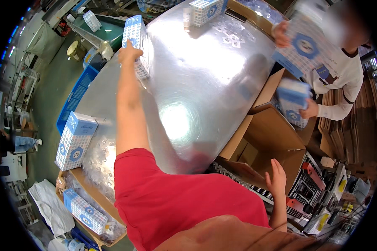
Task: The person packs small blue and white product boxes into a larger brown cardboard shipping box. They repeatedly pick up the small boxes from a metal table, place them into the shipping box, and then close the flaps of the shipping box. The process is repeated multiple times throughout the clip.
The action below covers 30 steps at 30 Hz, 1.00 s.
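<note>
My left hand (pixel 130 53) reaches far across a shiny metal table (pixel 197 83) and grips a blue-and-white patterned box (pixel 136 39) standing near the table's far left edge. My right hand (pixel 276 179) hangs open, fingers spread, beside an open cardboard carton (pixel 272 134) at the table's right edge. It holds nothing. My red sleeve covers the near part of the table.
A co-worker in a white top (pixel 343 75) at the right holds two patterned boxes over the carton. More such boxes sit at the left (pixel 74 140), lower left (pixel 86 213) and far end (pixel 205 10). A blue crate (pixel 73 100) stands on the floor, a roller conveyor (pixel 305 188) at right.
</note>
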### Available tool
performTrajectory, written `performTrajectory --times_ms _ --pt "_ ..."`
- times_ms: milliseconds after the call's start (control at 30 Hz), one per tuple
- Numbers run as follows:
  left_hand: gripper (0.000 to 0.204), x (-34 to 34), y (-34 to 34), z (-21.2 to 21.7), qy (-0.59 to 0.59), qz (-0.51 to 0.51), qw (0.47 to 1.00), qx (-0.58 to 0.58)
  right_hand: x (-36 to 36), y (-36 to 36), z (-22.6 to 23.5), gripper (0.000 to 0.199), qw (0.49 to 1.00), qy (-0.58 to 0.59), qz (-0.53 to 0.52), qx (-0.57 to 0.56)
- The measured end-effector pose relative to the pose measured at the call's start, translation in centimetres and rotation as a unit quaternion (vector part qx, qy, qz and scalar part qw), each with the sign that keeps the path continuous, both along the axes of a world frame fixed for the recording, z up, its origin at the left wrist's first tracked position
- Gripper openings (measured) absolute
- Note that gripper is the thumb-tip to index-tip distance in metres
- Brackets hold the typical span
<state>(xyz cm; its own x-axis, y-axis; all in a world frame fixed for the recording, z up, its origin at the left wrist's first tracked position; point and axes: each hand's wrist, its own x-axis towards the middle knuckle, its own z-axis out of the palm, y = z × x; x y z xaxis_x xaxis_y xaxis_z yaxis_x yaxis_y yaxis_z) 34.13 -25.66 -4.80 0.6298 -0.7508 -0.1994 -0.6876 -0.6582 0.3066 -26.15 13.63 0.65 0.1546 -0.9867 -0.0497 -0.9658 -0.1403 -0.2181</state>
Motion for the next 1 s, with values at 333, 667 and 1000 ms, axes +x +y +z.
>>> performTrajectory --times_ms 333,667,1000 --pt "0.073 -4.2 27.5 -11.7 0.862 0.034 0.428 -0.268 -2.1 -0.1 -2.2 0.059 0.944 -0.154 0.117 0.268" --pt "0.073 -18.4 41.8 -4.6 0.906 0.001 0.310 -0.288 2.1 1.0 -6.8 0.056 0.844 -0.264 0.257 0.389" --pt "0.073 -20.4 44.3 -0.6 0.899 -0.039 0.341 -0.272 2.8 1.7 -6.7 0.052 0.840 -0.236 0.343 0.348"
